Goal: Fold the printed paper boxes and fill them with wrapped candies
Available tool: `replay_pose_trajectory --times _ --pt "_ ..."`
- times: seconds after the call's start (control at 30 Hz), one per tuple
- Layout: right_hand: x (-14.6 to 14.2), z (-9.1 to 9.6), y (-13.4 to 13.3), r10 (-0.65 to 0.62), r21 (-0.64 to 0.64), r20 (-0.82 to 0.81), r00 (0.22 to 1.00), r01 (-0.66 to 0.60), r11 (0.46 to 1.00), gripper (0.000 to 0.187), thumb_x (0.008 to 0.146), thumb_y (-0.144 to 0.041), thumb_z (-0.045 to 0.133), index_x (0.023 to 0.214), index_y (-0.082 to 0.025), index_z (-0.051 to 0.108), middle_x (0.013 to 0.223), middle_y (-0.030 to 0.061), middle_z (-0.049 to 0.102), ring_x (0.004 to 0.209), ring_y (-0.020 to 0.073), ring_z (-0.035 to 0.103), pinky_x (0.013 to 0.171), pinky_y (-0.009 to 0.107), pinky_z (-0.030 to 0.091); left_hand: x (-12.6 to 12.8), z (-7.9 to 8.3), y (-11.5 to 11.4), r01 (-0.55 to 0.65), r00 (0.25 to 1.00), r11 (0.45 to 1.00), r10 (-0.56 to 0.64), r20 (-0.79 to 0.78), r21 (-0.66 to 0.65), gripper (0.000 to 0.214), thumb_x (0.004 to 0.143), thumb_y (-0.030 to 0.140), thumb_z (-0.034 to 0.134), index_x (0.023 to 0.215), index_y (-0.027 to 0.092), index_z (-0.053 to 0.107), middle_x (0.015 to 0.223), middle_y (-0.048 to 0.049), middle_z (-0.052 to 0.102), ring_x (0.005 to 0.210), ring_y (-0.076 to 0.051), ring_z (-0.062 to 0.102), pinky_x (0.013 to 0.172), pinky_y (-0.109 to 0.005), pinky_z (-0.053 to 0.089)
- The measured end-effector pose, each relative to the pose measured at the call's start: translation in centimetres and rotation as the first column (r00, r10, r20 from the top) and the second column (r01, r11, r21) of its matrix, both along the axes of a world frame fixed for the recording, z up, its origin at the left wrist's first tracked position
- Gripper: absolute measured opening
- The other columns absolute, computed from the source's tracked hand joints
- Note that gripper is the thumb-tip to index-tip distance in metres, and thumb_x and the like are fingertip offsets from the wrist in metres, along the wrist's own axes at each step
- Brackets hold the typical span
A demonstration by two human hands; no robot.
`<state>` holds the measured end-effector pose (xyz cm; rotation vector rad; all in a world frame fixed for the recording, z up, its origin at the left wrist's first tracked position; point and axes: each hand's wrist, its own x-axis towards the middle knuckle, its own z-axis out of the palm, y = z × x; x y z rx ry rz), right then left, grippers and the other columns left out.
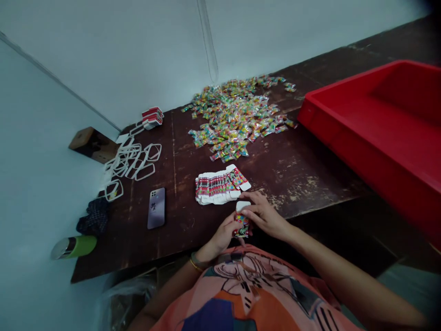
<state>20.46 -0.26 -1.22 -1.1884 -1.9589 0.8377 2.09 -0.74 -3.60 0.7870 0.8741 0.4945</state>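
Observation:
Near the table's front edge, my left hand (220, 236) is closed around a small printed carton (242, 225), red with colourful spots and a white flap at its top. The thumb and fingers of my right hand (267, 215) close on the same carton by its flap. Just beyond my hands lies a row of flattened cartons (215, 187), overlapping one another, with the rightmost ones fanned out. A wide heap of small wrapped candies (237, 117) is spread behind them. Whether anything is inside the held carton cannot be seen.
A large red tray (339, 146) stands at the right. To the left lie a purple phone (156, 209), white loop-shaped bands (145, 171), a red-and-white stack (152, 118), a brown box (93, 143), a dark cloth (93, 218) and a green bottle (82, 246). A wall bounds the back.

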Motion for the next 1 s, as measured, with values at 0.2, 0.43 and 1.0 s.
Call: replay_pose_trajectory --times 0.2,0.43,1.0 --pt "-0.8 -2.0 -2.3 -0.412 -0.547 -0.546 0.730 0.063 0.835 0.022 0.084 -0.039 0.060 0.101 -0.024 0.063 0.096 0.0043 0.061 0.069 0.0141 0.058 0.067 0.031 0.052 0.2 0.0 0.5 -0.053 0.997 0.997 0.049 -0.067 -0.058 0.059 0.084 0.060 0.037 0.105 0.010 0.060 0.079 -0.0093 0.063 0.066 -0.017 0.059 0.041 -0.020 0.043" --pt "-0.3 -2.1 -1.0 -0.312 -0.687 -0.539 0.782 -0.195 0.700 0.020 0.071 -0.033 0.071 0.083 -0.018 0.065 0.078 0.0013 0.064 0.064 0.0132 0.061 0.058 0.025 0.051 0.0 0.7 1.8 0.170 0.976 0.979 -0.151 -0.160 0.113 0.033 0.073 0.032 0.059 0.099 0.013 0.064 0.082 -0.0040 0.058 0.073 -0.014 0.052 0.049 -0.017 0.044" --pt "-0.8 -1.6 -1.1 -0.137 -0.319 -0.411 0.901 -0.002 0.948 0.027 0.086 -0.039 0.060 0.107 -0.027 0.071 0.104 0.0060 0.066 0.092 0.0185 0.064 0.079 0.032 0.054 -1.1 0.6 1.7 0.124 0.992 0.992 -0.124 0.039 0.013 0.047 0.081 0.043 0.063 0.120 0.017 0.058 0.098 -0.0083 0.062 0.082 -0.018 0.059 0.057 -0.024 0.051"
